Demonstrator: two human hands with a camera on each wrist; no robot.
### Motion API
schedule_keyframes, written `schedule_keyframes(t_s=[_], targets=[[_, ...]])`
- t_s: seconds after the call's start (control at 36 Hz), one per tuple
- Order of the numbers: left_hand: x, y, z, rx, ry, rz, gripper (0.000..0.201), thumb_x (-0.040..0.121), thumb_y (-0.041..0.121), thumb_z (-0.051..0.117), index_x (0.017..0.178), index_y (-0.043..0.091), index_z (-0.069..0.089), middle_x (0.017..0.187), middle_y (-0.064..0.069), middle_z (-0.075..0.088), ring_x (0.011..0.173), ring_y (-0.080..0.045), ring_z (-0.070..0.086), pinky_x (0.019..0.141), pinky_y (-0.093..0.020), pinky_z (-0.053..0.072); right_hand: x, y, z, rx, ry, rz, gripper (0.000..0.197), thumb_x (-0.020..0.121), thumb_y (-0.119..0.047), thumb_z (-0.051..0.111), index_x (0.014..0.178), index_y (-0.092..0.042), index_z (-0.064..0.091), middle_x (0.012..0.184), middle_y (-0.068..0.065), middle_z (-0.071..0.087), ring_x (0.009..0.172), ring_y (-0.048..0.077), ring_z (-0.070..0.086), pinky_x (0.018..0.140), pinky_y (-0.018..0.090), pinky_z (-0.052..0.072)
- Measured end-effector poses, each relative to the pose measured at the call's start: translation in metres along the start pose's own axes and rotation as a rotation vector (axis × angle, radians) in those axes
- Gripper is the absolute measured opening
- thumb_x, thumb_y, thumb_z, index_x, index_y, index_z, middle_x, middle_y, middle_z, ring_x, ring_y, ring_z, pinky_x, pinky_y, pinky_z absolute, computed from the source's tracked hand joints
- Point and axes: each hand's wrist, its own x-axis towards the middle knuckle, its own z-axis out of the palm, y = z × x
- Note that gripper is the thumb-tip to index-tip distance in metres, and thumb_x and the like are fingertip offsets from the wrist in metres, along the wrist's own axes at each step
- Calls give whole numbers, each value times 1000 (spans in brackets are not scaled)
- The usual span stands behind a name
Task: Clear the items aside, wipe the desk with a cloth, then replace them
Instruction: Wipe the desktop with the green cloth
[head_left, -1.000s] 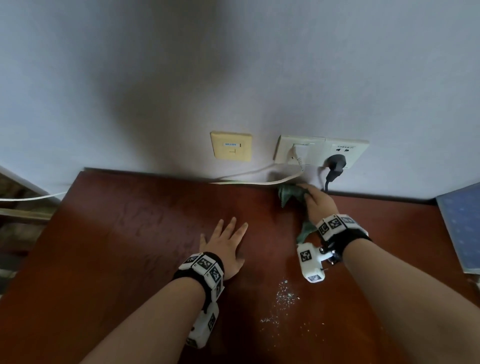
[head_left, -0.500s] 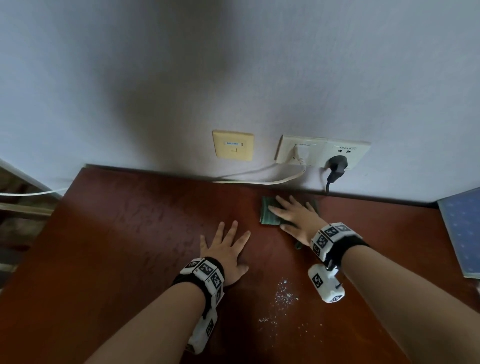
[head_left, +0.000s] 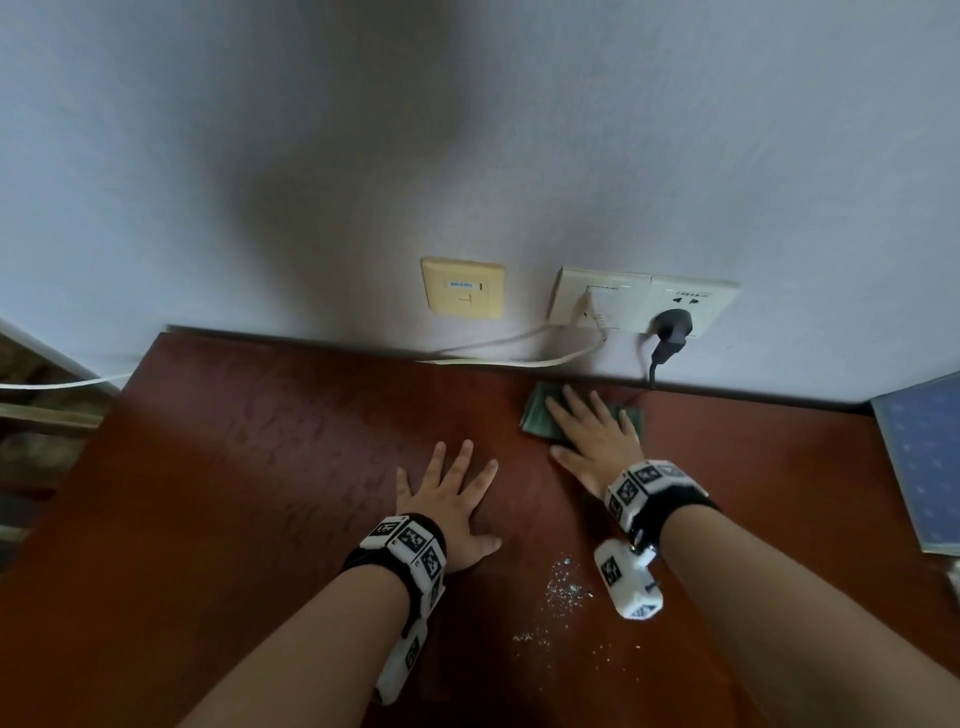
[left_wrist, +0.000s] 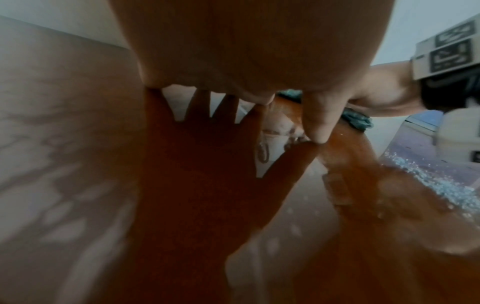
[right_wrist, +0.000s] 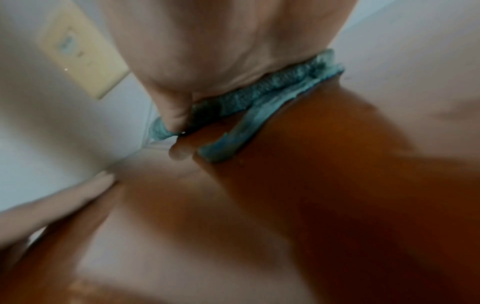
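The counter (head_left: 260, 493) is cleared and wiping is underway; the green cloth (head_left: 535, 410) is pressed by the flat, spread right hand (head_left: 592, 441), the left hand (head_left: 447, 509) is laid flat with fingers apart, and white crumbs (head_left: 563, 587) are left; replacing is not yet done.

The dark red-brown table (head_left: 249, 499) stood against the wall. On it lay a green cloth (head_left: 535, 413) near the back edge, a scatter of white crumbs (head_left: 563, 590) toward the front, and what looked like a blue book (head_left: 919, 457) at the right edge.
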Motion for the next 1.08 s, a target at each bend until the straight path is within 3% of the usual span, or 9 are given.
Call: schedule_keyframes(t_s=[0.22, 0.61, 0.72, 0.78, 0.86, 0.92, 0.94, 1.0, 1.08], targets=[[-6, 5, -4, -28, -20, -21, 92, 89, 70, 45, 153, 44, -15, 159, 9, -34, 147, -25, -31, 115, -67, -9, -51, -18, 21, -129, -84, -133, 65, 97, -53, 30, 145, -47, -14, 147, -23, -30, 146, 18, -17, 115, 47, -7], [-38, 6, 0, -22, -171, 37, 78, 96, 47, 50, 157, 40, 2, 162, 14, -23, 150, -19, -20, 115, -71, 8, -116, -40, 42, 38, -136, -246, 65, 99, -15, 39, 147, -47, 8, 147, -32, -15, 138, 5, -23, 114, 41, -13], [-51, 0, 4, -16, -182, 18, 94, 88, 41, 67, 155, 47, 2, 161, 14, -28, 150, -23, -20, 111, -75, 13, -129, -46, 42, 151, -119, -264, 59, 99, -4, 37, 145, -39, 29, 145, -31, 3, 140, 1, -10, 115, 33, -12], [-57, -4, 10, -25, -178, -44, 109, 81, 44, 77, 152, 53, -5, 158, 15, -34, 148, -29, -25, 107, -79, 14, -132, -45, 42, 256, -105, -254, 51, 99, 0, 37, 142, -28, 39, 150, -21, 16, 144, 5, 3, 113, 23, -10], [-60, -8, 17, -34, -191, -78, 119, 77, 45, 82, 151, 55, -11, 155, 15, -39, 146, -31, -31, 105, -80, 17, -133, -40, 34, 689, -143, -117, 43, 95, 6, 44, 132, -14, 55, 148, -1, 41, 137, 9, 35, 109, 8, 16], [-60, -9, 19, -47, -188, -79, 120, 76, 44, 83, 150, 56, -11, 154, 15, -40, 145, -31, -32, 105, -80, 17, -128, -36, 23, 1053, -101, -34, 42, 88, 11, 52, 125, -7, 59, 141, 5, 49, 116, 6, 56, 95, 9, 39], [-59, -10, 19, -51, -189, -81, 121, 76, 44, 83, 150, 57, -11, 154, 16, -41, 145, -31, -33, 105, -80, 17, -124, -34, 18, 1141, -37, -6, 41, 87, 12, 52, 124, -5, 58, 139, 10, 50, 115, 12, 58, 96, 15, 42], [-57, -10, 18, -64, -197, -86, 123, 74, 43, 85, 149, 57, -11, 153, 16, -42, 145, -30, -34, 105, -81, 16, -113, -32, 7, 1058, 164, 115, 39, 93, 8, 43, 122, -11, 61, 138, 6, 52, 122, 19, 52, 105, 24, 37], [-56, -9, 17, -73, -206, -92, 125, 73, 41, 86, 149, 58, -12, 152, 17, -43, 144, -30, -35, 105, -81, 15, -95, -27, 1, 860, 353, 188, 50, 94, 5, 37, 126, -24, 61, 143, -10, 47, 129, 9, 41, 112, 20, 23]])
